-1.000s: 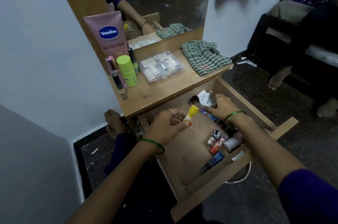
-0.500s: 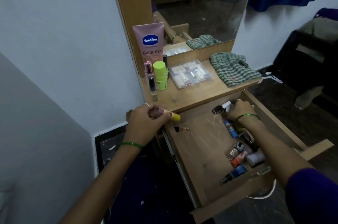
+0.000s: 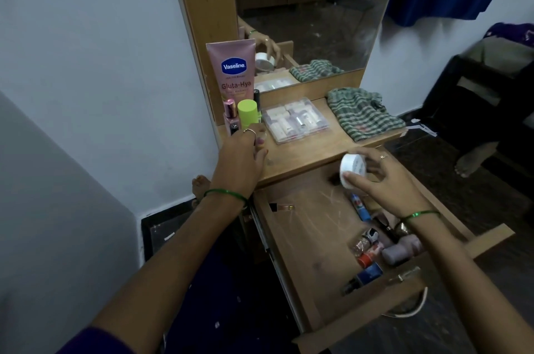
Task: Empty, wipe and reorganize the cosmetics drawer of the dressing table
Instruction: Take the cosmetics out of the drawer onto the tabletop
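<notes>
A wooden dressing table stands against a pale wall, with a mirror (image 3: 312, 13) rising from the back edge of its worktop (image 3: 303, 154) and a dark floor to the right. The cosmetics drawer (image 3: 306, 241) is pulled out below the front edge of the worktop.

The left hand (image 3: 241, 157) lies over the left part of the worktop with curled fingers. What it grips is hidden beneath the fingers, so its hold cannot be determined. It also covers the base of the light green tube (image 3: 248, 115) and of the pink-capped bottle (image 3: 230, 117) at the back left corner. The pink Vaseline tube (image 3: 234, 67) stands upright behind them against the mirror frame.

The right hand (image 3: 384, 180) holds a small white round jar (image 3: 353, 170) between thumb and fingers, above the drawer's back edge.

The right forearm crosses the drawer's right side and partly covers the items there: a blue tube (image 3: 359, 208), several small bottles (image 3: 367, 244) and a mauve container (image 3: 400, 251). Labels are too blurred to read. A blue-bodied bottle (image 3: 365, 277) lies near the front right corner. A small dark clip (image 3: 281, 207) lies alone near the drawer's left side.

A clear plastic box (image 3: 297, 119) of small cosmetics sits at the middle of the worktop. A green checked cloth (image 3: 362, 112) lies crumpled at the right edge. A bare foot (image 3: 200, 184) shows at the floor beside the wall, partly hidden by the left wrist.
</notes>
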